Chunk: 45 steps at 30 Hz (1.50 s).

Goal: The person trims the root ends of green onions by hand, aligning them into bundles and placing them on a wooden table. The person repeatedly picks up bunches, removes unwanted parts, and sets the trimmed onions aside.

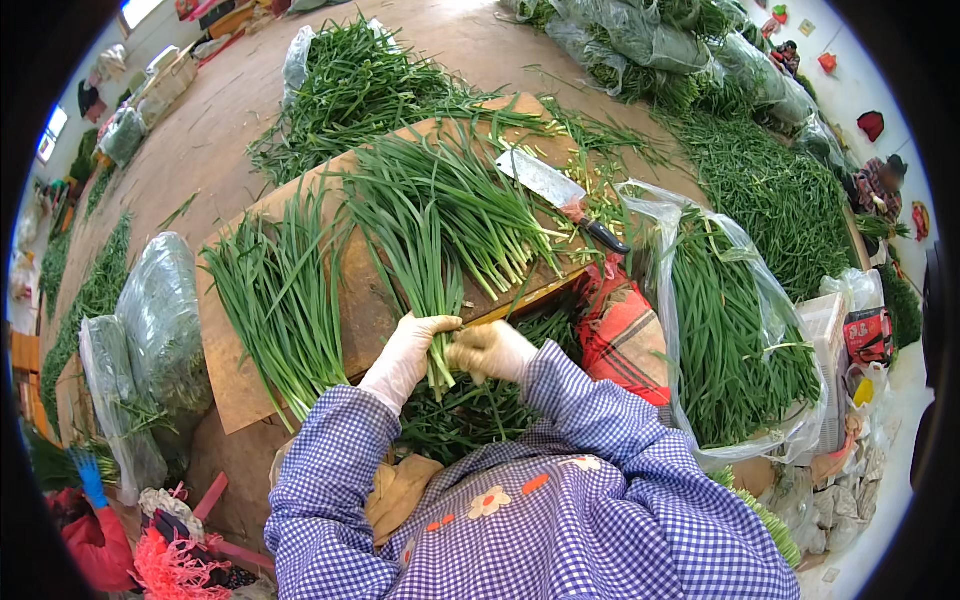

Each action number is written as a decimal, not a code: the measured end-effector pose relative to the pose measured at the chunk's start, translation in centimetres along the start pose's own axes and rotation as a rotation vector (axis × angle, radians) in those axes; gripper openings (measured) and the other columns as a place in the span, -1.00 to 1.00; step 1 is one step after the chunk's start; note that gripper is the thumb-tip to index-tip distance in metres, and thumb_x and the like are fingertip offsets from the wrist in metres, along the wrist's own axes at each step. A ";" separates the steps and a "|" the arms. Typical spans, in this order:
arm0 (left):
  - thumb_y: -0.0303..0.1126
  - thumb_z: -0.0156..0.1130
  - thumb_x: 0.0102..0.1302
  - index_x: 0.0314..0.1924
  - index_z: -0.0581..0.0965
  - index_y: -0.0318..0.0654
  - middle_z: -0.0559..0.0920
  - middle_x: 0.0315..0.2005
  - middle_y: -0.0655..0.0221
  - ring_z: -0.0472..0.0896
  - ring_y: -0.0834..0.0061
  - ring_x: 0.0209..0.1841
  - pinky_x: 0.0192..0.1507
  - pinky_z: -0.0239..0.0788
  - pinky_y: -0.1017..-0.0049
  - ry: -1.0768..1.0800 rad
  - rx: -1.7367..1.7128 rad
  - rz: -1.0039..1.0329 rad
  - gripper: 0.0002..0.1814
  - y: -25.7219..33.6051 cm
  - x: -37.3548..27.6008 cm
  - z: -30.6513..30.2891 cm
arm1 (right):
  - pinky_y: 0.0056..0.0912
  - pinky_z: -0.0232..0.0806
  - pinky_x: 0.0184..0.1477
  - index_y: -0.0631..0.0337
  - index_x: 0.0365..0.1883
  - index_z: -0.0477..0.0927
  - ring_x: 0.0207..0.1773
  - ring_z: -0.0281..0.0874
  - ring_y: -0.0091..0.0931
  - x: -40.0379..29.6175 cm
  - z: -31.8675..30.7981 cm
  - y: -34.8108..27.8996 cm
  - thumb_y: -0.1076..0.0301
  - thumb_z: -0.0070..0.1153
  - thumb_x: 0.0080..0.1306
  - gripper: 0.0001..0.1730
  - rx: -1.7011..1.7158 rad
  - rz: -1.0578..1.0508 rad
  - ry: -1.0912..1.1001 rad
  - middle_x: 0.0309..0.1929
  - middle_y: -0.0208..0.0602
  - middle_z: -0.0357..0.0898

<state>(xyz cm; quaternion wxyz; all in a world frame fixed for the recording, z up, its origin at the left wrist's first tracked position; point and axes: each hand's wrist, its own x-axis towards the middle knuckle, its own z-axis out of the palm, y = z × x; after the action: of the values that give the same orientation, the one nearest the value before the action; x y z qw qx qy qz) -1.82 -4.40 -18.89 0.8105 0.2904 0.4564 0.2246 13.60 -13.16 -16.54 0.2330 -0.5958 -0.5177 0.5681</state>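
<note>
My left hand (409,349), in a whitish glove, grips the lower stalks of a bunch of garlic chives (424,262) whose leaves lie over the board (367,300). Close beside the stalk ends is my right hand (491,351), gloved, blurred and with curled fingers; whether it pinches a stalk cannot be told. On the board, one pile of garlic chives (277,300) lies at the left and another (480,217) at the centre right. A cleaver (540,178) with a black handle rests beyond that pile among cut stalk ends (600,195).
An open clear plastic bag of greens (735,330) stands at the right, near a red plaid cloth (622,330). Loose greens (360,82) are heaped beyond the board. Filled plastic bags (165,322) stand left. A person in red (97,540) is at lower left, another person (877,187) at far right.
</note>
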 end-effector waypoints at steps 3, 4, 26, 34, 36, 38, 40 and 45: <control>-0.61 0.34 0.01 -0.18 0.49 -0.37 0.61 -0.42 0.28 0.59 0.43 -0.46 -0.44 0.51 0.39 0.087 0.091 0.087 -0.67 0.6 -0.2 -0.2 | -0.26 0.48 -0.28 0.32 -0.25 0.59 -0.41 0.64 -0.29 1.2 -2.5 -0.4 -0.03 0.12 0.31 -0.51 -0.572 -0.077 0.471 -0.45 -0.14 0.64; -0.61 0.33 0.02 -0.19 0.48 -0.37 0.61 -0.43 0.28 0.59 0.42 -0.46 -0.43 0.51 0.40 0.114 0.034 0.117 -0.68 0.6 0.0 -0.3 | -0.24 0.48 -0.26 0.32 -0.24 0.58 -0.37 0.64 -0.25 2.0 -3.2 -0.3 -0.01 0.11 0.31 -0.53 -0.723 -0.016 0.472 -0.42 -0.13 0.65; -0.46 0.27 0.15 -0.21 0.52 -0.37 0.60 -0.49 0.32 0.61 0.47 -0.47 -0.39 0.56 0.47 0.076 -0.257 0.440 -0.79 4.6 -0.6 -2.3 | -0.16 0.41 0.00 0.23 -0.04 0.54 -0.07 0.59 -0.18 9.5 -7.0 -1.1 0.06 0.08 0.31 -0.56 -0.840 0.212 0.472 -0.19 -0.03 0.63; -0.46 0.27 0.17 -0.26 0.55 -0.37 0.62 -0.57 0.26 0.59 0.37 -0.61 -0.55 0.55 0.28 0.086 -0.147 0.056 -0.84 0.6 0.3 -1.0 | -0.66 0.28 -0.69 0.18 -0.26 0.60 -0.68 0.36 -0.69 4.9 -5.3 -0.9 0.53 0.08 0.33 -0.91 0.481 0.003 0.457 -0.47 -0.34 0.61; -0.42 0.32 0.18 -0.22 0.55 -0.35 0.64 -0.49 0.29 0.62 0.39 -0.53 -0.47 0.57 0.33 0.018 -0.171 0.028 -0.79 0.2 0.5 -0.7 | -0.68 0.36 -0.60 0.19 -0.21 0.61 -0.60 0.46 -0.67 3.5 -2.7 0.1 0.43 0.23 0.23 -0.85 0.595 -0.147 0.369 -0.44 -0.33 0.63; -0.37 0.40 0.15 -0.14 0.53 -0.31 0.65 -0.34 0.30 0.63 0.40 -0.35 -0.30 0.57 0.35 -0.045 -0.199 0.047 -0.68 0.3 0.3 0.4 | -0.47 0.49 -0.38 0.20 -0.21 0.60 -0.46 0.57 -0.48 3.6 0.5 3.2 0.41 0.22 0.25 -0.85 0.367 -0.446 0.390 -0.42 -0.29 0.65; -0.36 0.41 0.13 -0.16 0.56 -0.31 0.65 -0.32 0.29 0.61 0.38 -0.32 -0.20 0.50 0.30 0.013 -0.117 0.076 -0.69 0.0 0.4 0.3 | -0.35 0.49 -0.28 0.21 -0.24 0.59 -0.37 0.61 -0.33 2.8 1.4 2.0 0.46 0.17 0.24 -0.88 -0.212 -0.658 0.391 -0.41 -0.24 0.64; -0.44 0.42 0.03 -0.26 0.57 -0.29 0.64 -0.39 0.30 0.59 0.40 -0.33 -0.21 0.46 0.33 0.067 0.109 -0.022 -0.74 0.5 0.7 0.1 | -0.31 0.49 -0.31 0.20 -0.37 0.57 -0.35 0.63 -0.25 2.2 2.6 -0.2 0.65 0.07 0.05 -0.81 -0.451 -0.775 0.144 -0.44 -0.21 0.63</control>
<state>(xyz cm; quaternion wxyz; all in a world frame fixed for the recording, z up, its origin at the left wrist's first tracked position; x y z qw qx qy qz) -1.41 -3.65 -18.94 0.7801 0.3215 0.4981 0.2002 10.71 -11.97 -17.98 0.3281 -0.4321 -0.7958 0.2690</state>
